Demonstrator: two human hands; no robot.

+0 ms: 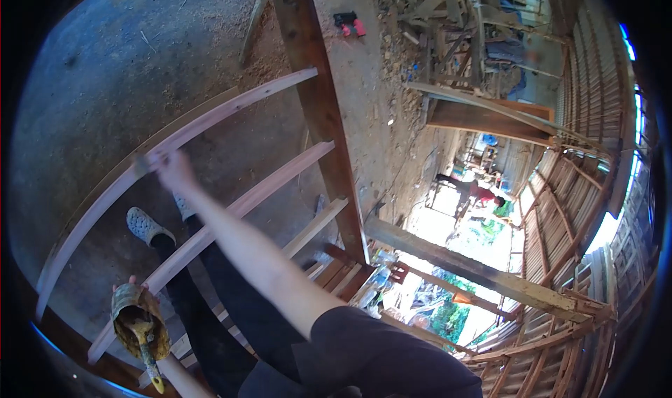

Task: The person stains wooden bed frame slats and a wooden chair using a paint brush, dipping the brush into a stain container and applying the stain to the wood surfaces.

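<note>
My right hand (175, 172), blurred by motion, is closed on a small greyish tool (142, 165). The tool touches a long pale wooden slat (231, 107); its exact kind is too smeared to tell. Low on the left, my left hand (152, 291) is wrapped round a stained, crusted cup (133, 301), with fingertips showing at its rim. A handle with a yellow tip (155, 373) sticks out of the cup's mouth. A second slat (252, 198) runs between the two hands. Both slats meet a dark brown wooden beam (318, 111).
My feet in grey clogs (143, 224) stand on the concrete floor among the slats. A black and pink power tool (348, 24) lies beyond the beam. Wood scraps (448, 20) pile up at the top right. Farther off, a person in red (483, 193) bends near a bright opening.
</note>
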